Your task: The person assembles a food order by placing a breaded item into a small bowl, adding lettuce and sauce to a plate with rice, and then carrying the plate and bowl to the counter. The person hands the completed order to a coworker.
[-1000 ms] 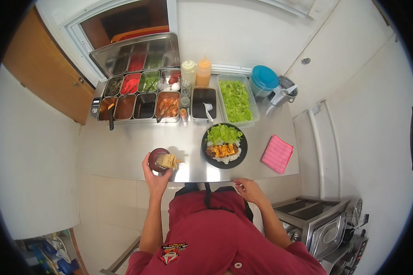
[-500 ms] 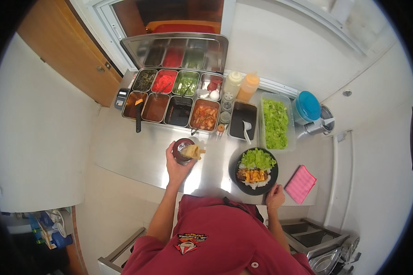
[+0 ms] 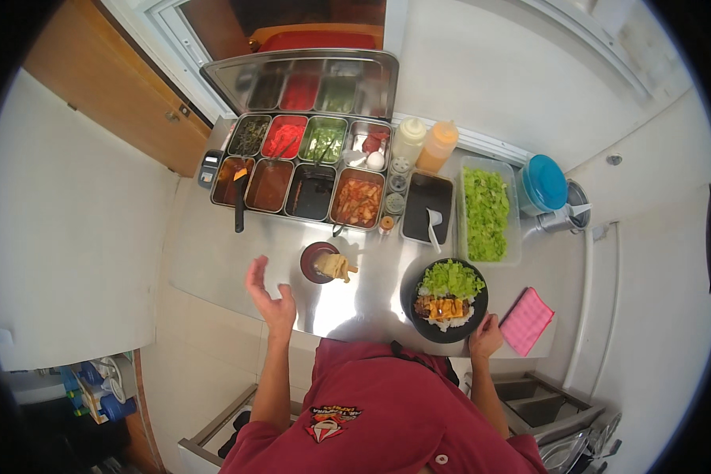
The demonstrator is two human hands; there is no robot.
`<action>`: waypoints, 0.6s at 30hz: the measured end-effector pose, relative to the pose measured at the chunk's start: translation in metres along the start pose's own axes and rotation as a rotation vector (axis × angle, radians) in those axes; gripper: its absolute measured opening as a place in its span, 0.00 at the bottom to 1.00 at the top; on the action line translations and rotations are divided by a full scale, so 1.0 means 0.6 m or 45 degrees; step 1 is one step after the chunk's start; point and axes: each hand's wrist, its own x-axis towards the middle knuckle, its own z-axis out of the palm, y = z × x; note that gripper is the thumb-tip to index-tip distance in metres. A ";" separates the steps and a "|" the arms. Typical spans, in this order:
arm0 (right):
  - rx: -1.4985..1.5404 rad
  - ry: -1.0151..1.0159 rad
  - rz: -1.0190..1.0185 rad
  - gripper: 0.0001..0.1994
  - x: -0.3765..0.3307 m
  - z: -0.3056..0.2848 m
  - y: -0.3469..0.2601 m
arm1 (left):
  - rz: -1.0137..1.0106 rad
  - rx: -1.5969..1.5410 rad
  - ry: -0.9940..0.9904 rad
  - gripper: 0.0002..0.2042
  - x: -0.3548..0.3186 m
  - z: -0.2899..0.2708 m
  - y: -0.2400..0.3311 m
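My left hand (image 3: 272, 302) is open and holds nothing, thumb and fingers spread above the steel counter. Just right of it stands a small dark red bowl (image 3: 309, 254) with a beige, folded-looking thing (image 3: 336, 267) sticking out over its side; its kind I cannot make out. My right hand (image 3: 486, 337) is closed at the lower right rim of a black bowl (image 3: 468, 329). Inside that bowl are lettuce (image 3: 452, 280), white rice (image 3: 453, 323) and meat topped with orange-yellow slices (image 3: 448, 309).
Behind are steel pans (image 3: 270, 186) of toppings and sauces under a raised lid (image 3: 300, 83). Squeeze bottles (image 3: 437, 147), small shakers (image 3: 396, 183), a dark sauce tub (image 3: 426, 197) with a white ladle (image 3: 434, 228), and a lettuce container (image 3: 486, 209) stand rightward. A pink cloth (image 3: 527, 320) lies near my right hand.
My left hand has let go of the small dark red bowl and drawn back to the left, fingers spreading. My right hand stays at the black bowl's rim.
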 end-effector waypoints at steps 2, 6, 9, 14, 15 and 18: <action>-0.035 0.008 -0.004 0.17 0.001 0.001 0.001 | 0.055 -0.075 0.122 0.37 0.035 0.004 0.016; -0.066 -0.001 0.022 0.17 0.003 0.002 0.003 | 0.170 -0.229 0.202 0.35 0.101 0.033 0.051; -0.026 0.034 0.009 0.16 0.000 0.003 0.003 | 0.235 -0.286 0.180 0.34 0.120 0.049 0.065; 0.151 -0.033 0.067 0.21 0.017 -0.018 -0.005 | 0.318 -0.270 0.132 0.33 0.133 0.039 0.073; 0.442 -0.091 0.305 0.21 0.033 -0.031 -0.010 | 0.344 -0.246 0.139 0.32 0.139 0.036 0.074; 0.558 0.157 0.160 0.18 0.118 -0.095 -0.033 | 0.307 -0.290 0.157 0.33 0.153 0.018 0.077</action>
